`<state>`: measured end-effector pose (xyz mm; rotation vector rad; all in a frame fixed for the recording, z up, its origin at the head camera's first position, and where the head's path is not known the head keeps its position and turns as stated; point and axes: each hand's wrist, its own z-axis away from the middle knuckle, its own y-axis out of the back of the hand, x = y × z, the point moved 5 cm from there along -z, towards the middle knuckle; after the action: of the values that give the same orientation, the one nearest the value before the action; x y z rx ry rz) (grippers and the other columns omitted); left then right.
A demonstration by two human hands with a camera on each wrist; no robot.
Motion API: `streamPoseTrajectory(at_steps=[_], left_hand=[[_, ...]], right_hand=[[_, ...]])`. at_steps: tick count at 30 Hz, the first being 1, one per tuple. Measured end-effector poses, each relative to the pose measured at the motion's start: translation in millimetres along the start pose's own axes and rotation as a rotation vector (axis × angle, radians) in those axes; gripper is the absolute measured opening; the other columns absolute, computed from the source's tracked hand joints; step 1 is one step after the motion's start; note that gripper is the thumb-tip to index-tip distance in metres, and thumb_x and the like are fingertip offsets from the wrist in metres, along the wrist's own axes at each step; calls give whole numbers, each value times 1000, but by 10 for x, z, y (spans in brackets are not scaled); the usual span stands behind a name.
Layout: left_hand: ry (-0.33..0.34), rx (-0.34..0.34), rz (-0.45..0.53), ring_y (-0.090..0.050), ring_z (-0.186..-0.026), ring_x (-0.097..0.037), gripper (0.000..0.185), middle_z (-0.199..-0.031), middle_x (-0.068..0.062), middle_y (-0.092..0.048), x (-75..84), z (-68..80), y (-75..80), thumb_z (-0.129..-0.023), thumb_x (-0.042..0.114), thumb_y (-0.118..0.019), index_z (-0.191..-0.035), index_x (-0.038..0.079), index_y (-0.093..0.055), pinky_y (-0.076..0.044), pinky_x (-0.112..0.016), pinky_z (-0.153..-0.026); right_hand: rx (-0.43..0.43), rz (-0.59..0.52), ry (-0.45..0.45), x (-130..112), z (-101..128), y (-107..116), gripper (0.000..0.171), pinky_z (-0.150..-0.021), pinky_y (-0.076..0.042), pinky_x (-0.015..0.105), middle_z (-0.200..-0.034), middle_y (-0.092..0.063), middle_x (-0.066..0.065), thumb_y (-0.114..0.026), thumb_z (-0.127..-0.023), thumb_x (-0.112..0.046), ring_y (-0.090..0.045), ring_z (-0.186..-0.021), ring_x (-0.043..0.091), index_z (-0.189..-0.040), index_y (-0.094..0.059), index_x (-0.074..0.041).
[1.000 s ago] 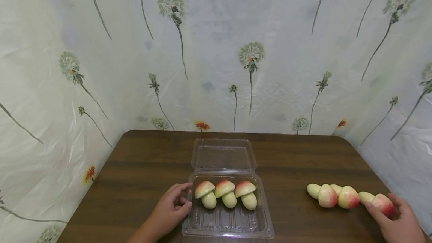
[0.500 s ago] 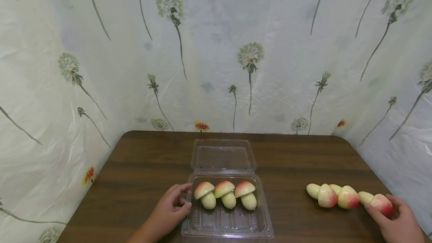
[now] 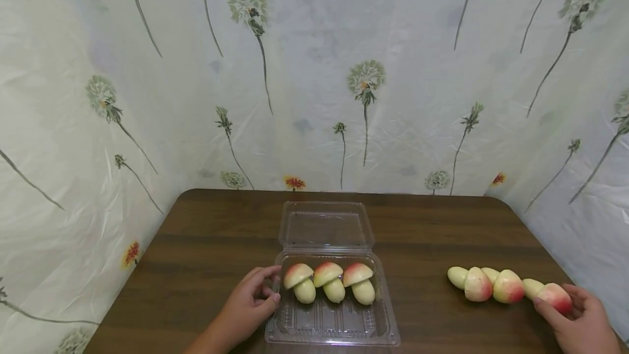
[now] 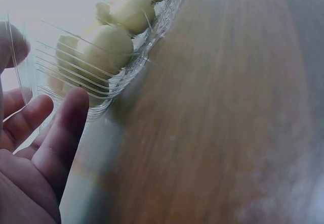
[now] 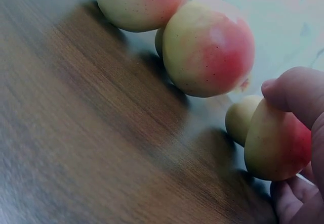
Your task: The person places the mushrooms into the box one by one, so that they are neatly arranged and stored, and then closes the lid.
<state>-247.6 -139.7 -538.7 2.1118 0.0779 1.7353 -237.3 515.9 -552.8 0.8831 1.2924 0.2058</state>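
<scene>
within the right hand (image 3: 585,318), pinched by its cap, lies a mushroom-shaped piece (image 3: 556,297).

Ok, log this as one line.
left grip: at clear container | right grip: holding rightmost mushroom-shaped piece | lid: open | inside pieces: three | outside pieces: three, one held

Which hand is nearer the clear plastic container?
Left. The left hand is at the left side of the container; the right hand is away to its right, holding a mushroom-shaped piece.

Pale, creased sheeting (image 3: 304,59) printed with dandelions (image 3: 366,76) (and a few orange blooms (image 3: 295,183)) — below, a brown wood-grain table (image 3: 221,228)
</scene>
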Motion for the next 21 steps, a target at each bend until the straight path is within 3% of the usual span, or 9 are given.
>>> streamPoseTrajectory(at_steps=[2, 6, 8, 12, 14, 15, 17, 19, 21], left_hand=[[1, 3, -4, -63, -89, -9, 51, -126, -11, -57, -1, -1, 3, -96, 7, -73, -145, 8, -58, -58, -21, -70], [4, 3, -4, -63, -89, -9, 51, -126, -11, -57, -5, -3, 4, -95, 7, -73, -144, 10, -59, -58, -21, -70], [3, 3, -1, -63, -89, -9, 51, -126, -11, -57, -6, -3, 3, -96, 6, -73, -144, 10, -59, -58, -20, -70], [-1, 5, 4, -63, -89, -10, 51, -126, -11, -57, -3, -6, 3, -95, 6, -73, -144, 9, -59, -57, -20, -69], [-3, 7, 4, -63, -88, -10, 51, -126, -11, -57, -2, -7, 3, -95, 6, -73, -144, 8, -58, -57, -20, -69], [-3, 8, 3, -63, -88, -10, 51, -126, -11, -57, -2, -7, 4, -95, 5, -73, -144, 8, -58, -57, -20, -69], [-2, 8, 4, -63, -88, -10, 51, -126, -11, -57, -2, -7, 3, -95, 5, -73, -144, 8, -58, -57, -20, -69], [0, 5, 7, -63, -88, -10, 51, -126, -12, -57, -2, -7, 0, -95, 5, -73, -144, 8, -58, -57, -20, -69], [5, 2, 10, -63, -88, -10, 51, -126, -12, -57, -1, -9, -2, -95, 5, -73, -144, 8, -58, -58, -20, -69]], right_hand=[[-19, 25, -13, 4, -2, 0, 96, -60, -33, 3, -151, -33, 47, -65, -102, -44, -51, -104, -2, -157, -17, 17], [-48, 88, -44, 16, -9, 5, 100, -59, -33, 7, -154, -32, 45, -62, -101, -53, -53, -113, 28, -161, -14, 11], [-57, 106, -43, 16, -11, 5, 100, -58, -35, 10, -152, -35, 44, -62, -101, -55, -54, -105, 26, -161, -16, 10], [-60, 117, -35, 0, -8, -1, 101, -57, -35, 10, -151, -36, 44, -62, -100, -56, -54, -109, 35, -161, -16, 11], [-57, 108, -27, -6, -6, -3, 100, -58, -35, 10, -151, -37, 44, -63, -100, -55, -56, -106, 21, -161, -17, 10], [-52, 108, -20, -9, -2, -3, 99, -58, -35, 9, -150, -38, 44, -64, -100, -54, -54, -100, 7, -161, -19, 10], [-40, 103, -16, -13, 8, 0, 99, -59, -35, 9, -150, -39, 43, -65, -99, -54, -40, -92, -13, -160, -21, 10], [-35, 71, -30, -10, 21, -4, 99, -59, -36, 8, -151, -38, 42, -67, -99, -52, -29, -90, -22, -160, -21, 10], [-24, 48, -35, -16, 33, 1, 98, -58, -36, 7, -151, -37, 42, -67, -99, -51, -28, -87, -25, -160, -21, 11]])
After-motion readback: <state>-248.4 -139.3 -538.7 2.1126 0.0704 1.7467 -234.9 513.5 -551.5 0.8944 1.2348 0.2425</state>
